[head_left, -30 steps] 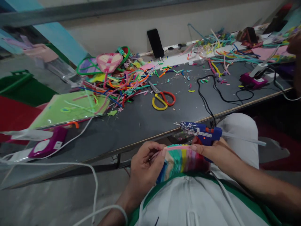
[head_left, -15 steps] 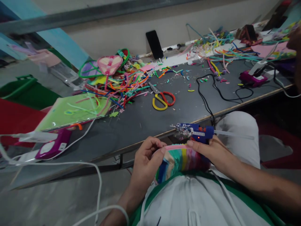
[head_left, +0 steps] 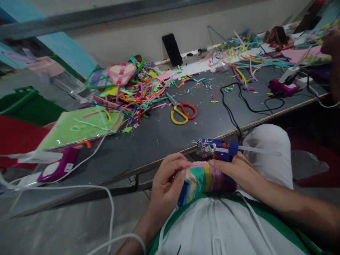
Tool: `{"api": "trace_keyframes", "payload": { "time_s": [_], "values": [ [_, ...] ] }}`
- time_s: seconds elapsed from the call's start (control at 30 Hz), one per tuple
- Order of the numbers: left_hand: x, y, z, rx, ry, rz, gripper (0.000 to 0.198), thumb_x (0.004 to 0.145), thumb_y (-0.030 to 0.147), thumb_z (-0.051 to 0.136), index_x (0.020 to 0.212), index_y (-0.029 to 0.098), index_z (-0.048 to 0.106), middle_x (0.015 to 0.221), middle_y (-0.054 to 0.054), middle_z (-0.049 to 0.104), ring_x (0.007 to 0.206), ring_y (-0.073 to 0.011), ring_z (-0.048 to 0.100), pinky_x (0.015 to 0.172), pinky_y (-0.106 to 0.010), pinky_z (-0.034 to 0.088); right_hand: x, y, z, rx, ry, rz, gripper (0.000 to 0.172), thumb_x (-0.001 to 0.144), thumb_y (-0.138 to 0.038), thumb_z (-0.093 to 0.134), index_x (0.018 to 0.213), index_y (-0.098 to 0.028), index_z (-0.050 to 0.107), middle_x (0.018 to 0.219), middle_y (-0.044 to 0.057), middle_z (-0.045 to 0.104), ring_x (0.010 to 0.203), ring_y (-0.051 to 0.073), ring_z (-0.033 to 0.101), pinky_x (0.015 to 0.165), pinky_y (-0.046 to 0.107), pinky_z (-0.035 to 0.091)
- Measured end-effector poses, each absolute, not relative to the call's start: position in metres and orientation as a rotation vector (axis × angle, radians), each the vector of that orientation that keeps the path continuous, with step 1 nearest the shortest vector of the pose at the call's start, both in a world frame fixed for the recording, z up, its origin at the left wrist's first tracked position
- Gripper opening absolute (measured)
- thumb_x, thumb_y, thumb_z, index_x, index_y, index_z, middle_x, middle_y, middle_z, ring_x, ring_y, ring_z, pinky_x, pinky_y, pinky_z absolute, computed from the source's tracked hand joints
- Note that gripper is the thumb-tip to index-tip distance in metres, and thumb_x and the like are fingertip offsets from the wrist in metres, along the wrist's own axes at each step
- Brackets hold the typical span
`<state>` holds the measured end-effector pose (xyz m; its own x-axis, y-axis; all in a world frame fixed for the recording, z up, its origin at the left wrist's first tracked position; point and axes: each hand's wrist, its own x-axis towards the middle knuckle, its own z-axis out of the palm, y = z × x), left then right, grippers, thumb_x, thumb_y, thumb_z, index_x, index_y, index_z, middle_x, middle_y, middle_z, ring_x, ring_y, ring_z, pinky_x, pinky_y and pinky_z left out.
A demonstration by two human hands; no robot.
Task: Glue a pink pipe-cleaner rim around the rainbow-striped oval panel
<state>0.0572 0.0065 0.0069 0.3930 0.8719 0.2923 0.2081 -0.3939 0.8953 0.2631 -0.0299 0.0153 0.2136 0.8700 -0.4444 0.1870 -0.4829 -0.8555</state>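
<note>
A multicoloured striped piece [head_left: 198,182], made of fuzzy pipe-cleaner-like rows, rests against my lap below the table edge. Along its top edge runs a pink pipe cleaner [head_left: 200,164]. My left hand [head_left: 167,182] pinches that edge at its left end, thumb and fingers closed. Opposite, my right hand [head_left: 239,170] presses its thumb on the pink pipe cleaner's right end. The same hand also has hold of a blue glue gun [head_left: 225,150], whose grip is hidden. Its nozzle points left, a red light glows, and a pale glue stick [head_left: 259,151] sticks out behind.
Scissors [head_left: 182,111] with yellow and red handles lie on the grey table [head_left: 148,141]. Behind them are heaped pipe cleaners [head_left: 143,94] and a propped black phone [head_left: 172,49]. Purple power strips [head_left: 58,164] and cables sit at both sides. Another person's hand [head_left: 329,44] shows at far right.
My left fingers have shifted right along the pink edge, nearer my right thumb. The glue gun stays in my right hand. The whole view has shifted slightly.
</note>
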Motion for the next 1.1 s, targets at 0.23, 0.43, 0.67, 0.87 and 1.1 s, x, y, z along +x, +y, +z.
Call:
{"api": "trace_keyframes", "payload": {
  "time_s": [0.23,0.43,0.67,0.87,1.1],
  "values": [
    [0.0531,0.0077,0.0045,2.010,0.916,0.997,0.024,0.089,0.008,0.049,0.099,0.021,0.067,0.110,-0.005,0.056,0.103,-0.0166,0.056,0.088,-0.028,0.045,0.2618,-0.0310,0.0172,-1.760,-0.994,1.308,0.027,0.069,-0.042,0.066,0.083,-0.019,0.071,0.077,0.002,0.071,0.077,0.025,0.064,0.069,0.035,0.050],
    [0.0539,0.0085,0.0020,2.054,0.920,1.006,0.023,0.087,0.008,0.049,0.098,0.020,0.066,0.108,-0.006,0.056,0.102,-0.0172,0.056,0.087,-0.030,0.046,0.2626,-0.0316,0.0179,-1.767,-1.046,1.294,0.026,0.072,-0.042,0.064,0.082,-0.018,0.068,0.078,0.002,0.068,0.079,0.024,0.062,0.072,0.035,0.049],
    [0.0542,0.0097,0.0014,2.039,0.921,0.979,0.022,0.088,0.008,0.047,0.096,0.020,0.063,0.106,-0.006,0.057,0.101,-0.0183,0.056,0.087,-0.032,0.046,0.2621,-0.0326,0.0142,-1.686,-0.999,1.299,0.026,0.073,-0.044,0.065,0.083,-0.020,0.066,0.080,0.002,0.068,0.080,0.023,0.062,0.071,0.034,0.050],
    [0.0531,0.0095,0.0014,2.153,0.933,0.987,0.024,0.085,0.005,0.048,0.098,0.020,0.062,0.103,-0.006,0.059,0.104,-0.0181,0.055,0.090,-0.031,0.045,0.2613,-0.0313,0.0172,-1.802,-1.024,1.238,0.025,0.067,-0.043,0.069,0.080,-0.021,0.069,0.078,0.001,0.069,0.078,0.024,0.062,0.071,0.035,0.050],
    [0.0543,0.0088,0.0033,2.357,0.932,0.982,0.027,0.081,0.001,0.052,0.100,0.018,0.061,0.105,-0.007,0.055,0.100,-0.0178,0.056,0.087,-0.029,0.048,0.2572,-0.0321,0.0225,-1.817,-1.031,1.215,0.024,0.066,-0.041,0.068,0.077,-0.020,0.069,0.075,0.001,0.069,0.076,0.024,0.063,0.068,0.035,0.050]
  ]
}}
